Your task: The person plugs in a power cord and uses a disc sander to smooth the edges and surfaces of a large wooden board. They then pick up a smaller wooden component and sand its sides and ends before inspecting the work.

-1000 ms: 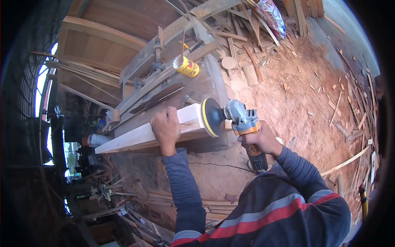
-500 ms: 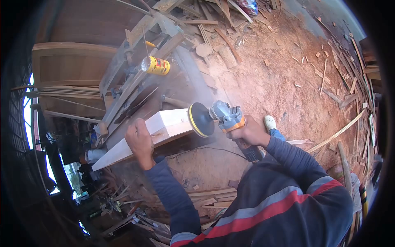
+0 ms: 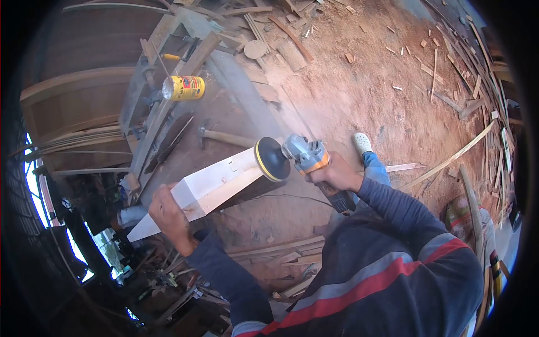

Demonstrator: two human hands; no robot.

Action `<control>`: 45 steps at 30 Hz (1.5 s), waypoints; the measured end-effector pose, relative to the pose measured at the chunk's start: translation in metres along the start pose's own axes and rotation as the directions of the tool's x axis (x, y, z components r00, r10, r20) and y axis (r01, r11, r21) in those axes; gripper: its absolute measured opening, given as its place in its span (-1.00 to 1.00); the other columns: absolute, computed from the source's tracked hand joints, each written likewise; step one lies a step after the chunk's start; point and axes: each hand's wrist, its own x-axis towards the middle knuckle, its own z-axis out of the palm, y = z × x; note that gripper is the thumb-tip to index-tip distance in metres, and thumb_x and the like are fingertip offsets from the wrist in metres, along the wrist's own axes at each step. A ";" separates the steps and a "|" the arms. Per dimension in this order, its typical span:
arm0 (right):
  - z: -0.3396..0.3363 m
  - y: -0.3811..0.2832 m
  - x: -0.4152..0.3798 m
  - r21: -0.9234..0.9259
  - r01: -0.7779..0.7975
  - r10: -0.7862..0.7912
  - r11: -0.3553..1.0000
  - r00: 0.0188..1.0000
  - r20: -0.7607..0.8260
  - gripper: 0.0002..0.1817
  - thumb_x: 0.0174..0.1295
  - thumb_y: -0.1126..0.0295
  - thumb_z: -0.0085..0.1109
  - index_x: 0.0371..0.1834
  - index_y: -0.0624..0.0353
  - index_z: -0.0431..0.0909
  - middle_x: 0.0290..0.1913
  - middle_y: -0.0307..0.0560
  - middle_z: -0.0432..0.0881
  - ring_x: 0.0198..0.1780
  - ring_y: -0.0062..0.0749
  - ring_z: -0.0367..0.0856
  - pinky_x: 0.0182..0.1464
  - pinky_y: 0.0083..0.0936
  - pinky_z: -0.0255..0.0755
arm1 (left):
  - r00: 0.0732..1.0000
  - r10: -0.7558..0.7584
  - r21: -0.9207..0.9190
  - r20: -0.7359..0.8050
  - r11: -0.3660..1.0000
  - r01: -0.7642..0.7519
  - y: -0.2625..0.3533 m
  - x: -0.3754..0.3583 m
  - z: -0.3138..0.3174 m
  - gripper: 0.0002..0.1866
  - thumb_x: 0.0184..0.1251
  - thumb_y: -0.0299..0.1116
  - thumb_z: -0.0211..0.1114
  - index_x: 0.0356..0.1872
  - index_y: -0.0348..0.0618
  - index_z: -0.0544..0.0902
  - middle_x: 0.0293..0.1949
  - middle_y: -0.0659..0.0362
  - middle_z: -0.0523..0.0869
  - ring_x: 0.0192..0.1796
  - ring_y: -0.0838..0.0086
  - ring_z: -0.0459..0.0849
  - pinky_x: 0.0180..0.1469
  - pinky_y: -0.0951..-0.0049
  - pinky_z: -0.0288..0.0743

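I'm gripping the wood [image 3: 216,177], left of centre, with my left hand [image 3: 170,216], my right hand [image 3: 337,171] clutching the sander [image 3: 307,156]; a slackening left grip could be letting the disc [image 3: 273,159] kick it.

I have room between the yellow can [image 3: 188,88] and hammer [image 3: 227,137]; the sanding disc [image 3: 275,159] crowds the hammer's handle end [image 3: 250,142].

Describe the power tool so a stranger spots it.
Start at the pale timber in the left hand. Past its right end, the right hand grips the grey-and-orange power tool. Unlike the nearby hammer, it carries a round black disc.
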 end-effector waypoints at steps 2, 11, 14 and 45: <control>-0.003 0.005 0.003 0.005 -0.018 0.018 1.000 1.000 -0.005 -0.64 0.04 0.46 0.47 -0.05 0.26 0.70 -0.20 -0.22 0.75 -0.14 -0.55 0.68 -0.01 -0.51 0.54 | 0.999 -0.041 -0.034 0.000 0.999 0.041 -0.003 0.000 0.001 -0.58 0.54 -0.32 0.02 -0.31 -0.49 0.73 -0.32 -0.10 0.74 -0.26 0.23 0.68 -0.11 0.26 0.46; -0.015 0.022 0.013 0.023 -0.020 0.021 1.000 0.999 -0.048 -0.64 0.07 0.42 0.47 -0.03 0.25 0.74 -0.15 -0.19 0.78 -0.11 -0.54 0.70 0.00 -0.49 0.55 | 0.995 -0.096 0.005 0.037 0.995 0.095 0.004 -0.001 -0.002 -0.53 0.59 -0.30 -0.04 -0.37 -0.48 0.70 -0.32 0.00 0.73 -0.25 0.34 0.68 -0.09 0.34 0.47; -0.023 0.039 0.022 0.038 -0.067 0.068 0.997 0.996 -0.050 -0.63 0.07 0.43 0.45 -0.01 0.25 0.74 -0.15 -0.19 0.78 -0.10 -0.53 0.70 0.00 -0.49 0.55 | 0.991 -0.127 -0.012 0.029 0.992 0.128 0.008 -0.002 -0.001 -0.51 0.61 -0.26 -0.05 -0.37 -0.46 0.70 -0.33 0.00 0.74 -0.26 0.35 0.68 -0.07 0.36 0.50; -0.022 0.034 0.037 0.032 -0.081 0.083 0.996 0.994 -0.069 -0.62 0.01 0.42 0.40 -0.04 0.27 0.72 -0.21 -0.17 0.75 -0.21 -0.52 0.69 -0.09 -0.48 0.57 | 0.991 -0.134 0.018 -0.003 0.991 0.134 0.014 -0.005 0.004 -0.47 0.65 -0.21 -0.09 -0.31 -0.46 0.71 -0.34 0.01 0.72 -0.24 0.37 0.66 -0.07 0.36 0.50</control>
